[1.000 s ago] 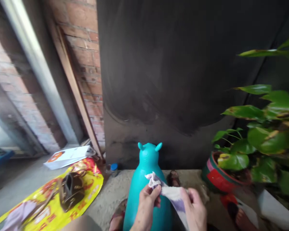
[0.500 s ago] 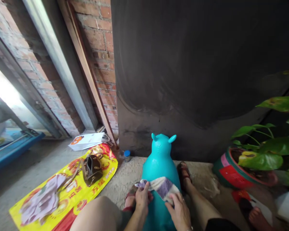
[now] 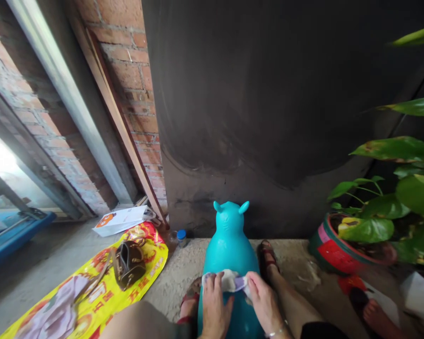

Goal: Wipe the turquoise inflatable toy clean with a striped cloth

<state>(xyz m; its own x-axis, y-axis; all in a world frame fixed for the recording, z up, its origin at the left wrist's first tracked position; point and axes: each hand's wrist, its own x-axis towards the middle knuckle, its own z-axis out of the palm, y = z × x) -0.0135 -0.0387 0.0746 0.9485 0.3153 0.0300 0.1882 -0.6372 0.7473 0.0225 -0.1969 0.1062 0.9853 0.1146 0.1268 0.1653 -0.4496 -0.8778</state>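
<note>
A turquoise animal-shaped ride-on toy (image 3: 229,245) with two small ears stands between my legs. Across its back lies a small white and purple striped cloth (image 3: 229,280), bunched into a narrow band. The fingers of my left hand (image 3: 215,303) rest stretched over the cloth's left end, with the thumb apart. My right hand (image 3: 263,301) pinches the right end between thumb and fingers. Part of the cloth is hidden under both hands.
On the left, a yellow plastic sheet (image 3: 102,292) bears a brown handbag (image 3: 130,266) and a pale lilac garment (image 3: 53,310). A white paper bag (image 3: 122,220) and a blue-lidded jar (image 3: 181,238) are near the wall. At right stand a potted plant (image 3: 339,254) and another person's foot (image 3: 374,315).
My left hand has gone from pinching the cloth to lying on it with extended fingers. The right hand has lifted slightly and pinches its end. The cloth is now narrower and more bunched.
</note>
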